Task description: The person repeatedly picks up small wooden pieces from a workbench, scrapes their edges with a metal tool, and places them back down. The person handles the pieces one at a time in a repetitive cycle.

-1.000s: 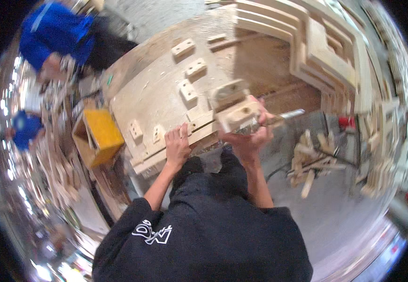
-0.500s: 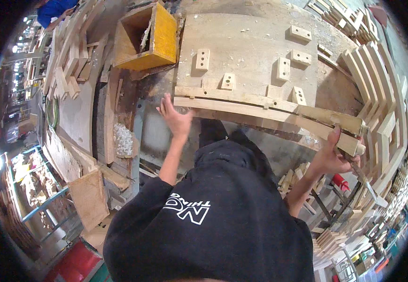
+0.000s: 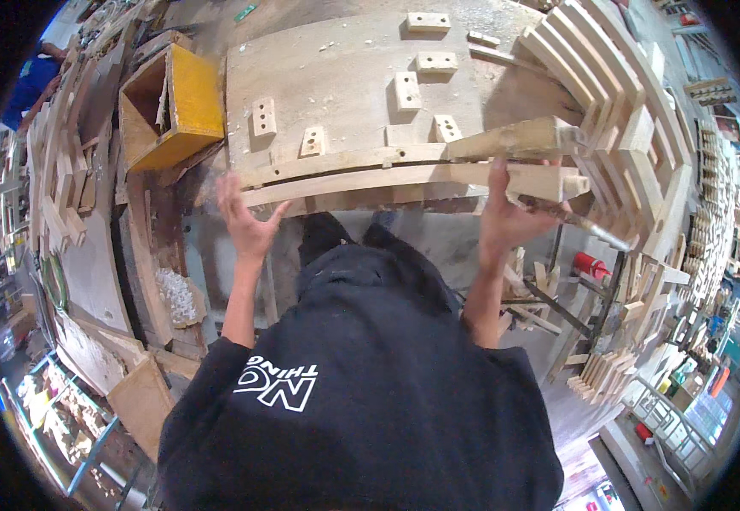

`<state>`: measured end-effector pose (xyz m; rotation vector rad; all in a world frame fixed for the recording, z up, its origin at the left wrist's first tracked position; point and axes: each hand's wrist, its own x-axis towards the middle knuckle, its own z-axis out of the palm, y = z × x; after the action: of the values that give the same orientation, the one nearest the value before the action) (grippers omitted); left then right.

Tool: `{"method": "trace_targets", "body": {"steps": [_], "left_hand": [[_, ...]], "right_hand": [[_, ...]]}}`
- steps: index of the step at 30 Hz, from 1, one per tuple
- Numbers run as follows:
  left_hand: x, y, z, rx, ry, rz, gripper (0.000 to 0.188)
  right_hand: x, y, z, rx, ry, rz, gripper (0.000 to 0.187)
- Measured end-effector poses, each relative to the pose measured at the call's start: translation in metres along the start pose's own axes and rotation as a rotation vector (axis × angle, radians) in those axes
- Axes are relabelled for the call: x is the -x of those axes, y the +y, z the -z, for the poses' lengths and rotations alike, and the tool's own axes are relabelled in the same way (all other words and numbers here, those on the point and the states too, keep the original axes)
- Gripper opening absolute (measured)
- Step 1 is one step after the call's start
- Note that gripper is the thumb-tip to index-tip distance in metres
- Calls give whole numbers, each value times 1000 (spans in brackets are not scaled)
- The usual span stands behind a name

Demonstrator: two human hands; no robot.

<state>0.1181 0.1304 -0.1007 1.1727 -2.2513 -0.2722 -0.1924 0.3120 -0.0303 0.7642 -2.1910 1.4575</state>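
Observation:
A long pale wooden rail [image 3: 361, 180] lies along the near edge of the workboard [image 3: 319, 77], with a dark gap between it and a second rail [image 3: 357, 158] behind. At their right ends, two thicker wooden leg pieces [image 3: 519, 139] join on, one behind the other. My left hand [image 3: 249, 226] is at the rail's left end, thumb and fingers spread, gripping nothing. At the right, my right hand [image 3: 515, 217] is closed around a thin tool with a flat metal end [image 3: 601, 233]; its thumb lies against the near leg piece. The tool's other end is hidden.
Several drilled wooden blocks [image 3: 407, 91] stand on the board among wood chips. A yellow-sided wooden box [image 3: 197, 94] is at the back left. Stacked angled wooden frames [image 3: 634, 162] crowd the right side. A red cylinder [image 3: 591, 265] sits below them.
The whole view has shifted, so the bench appears farther left. My right hand has come in closer along the leg piece, and the metal-ended tool now lies nearer the wood. My left hand stays spread.

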Motion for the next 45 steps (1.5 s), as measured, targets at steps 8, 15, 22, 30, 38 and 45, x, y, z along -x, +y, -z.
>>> {"method": "trace_targets", "body": {"steps": [8,15,22,30,38,45], "left_hand": [[-45,147,-32,248,-965,-474,77],[-21,111,4,847,-1076,177,57],[32,27,112,996,-330,827,47],[81,12,193,991,161,1003,45],[95,-32,234,934,326,1145,47],[98,-77,265,815,400,1258,43]], "right_hand": [[-15,-85,42,-239,12,-73,65],[-62,-171,-41,-366,-494,493,74],[42,-184,-103,-340,-1117,265,19],[171,-236,-134,-865,-1278,343,8],[226,-294,-176,-986,-1401,394,11],[274,-339,-223,-935,-1526,339,13]]}}
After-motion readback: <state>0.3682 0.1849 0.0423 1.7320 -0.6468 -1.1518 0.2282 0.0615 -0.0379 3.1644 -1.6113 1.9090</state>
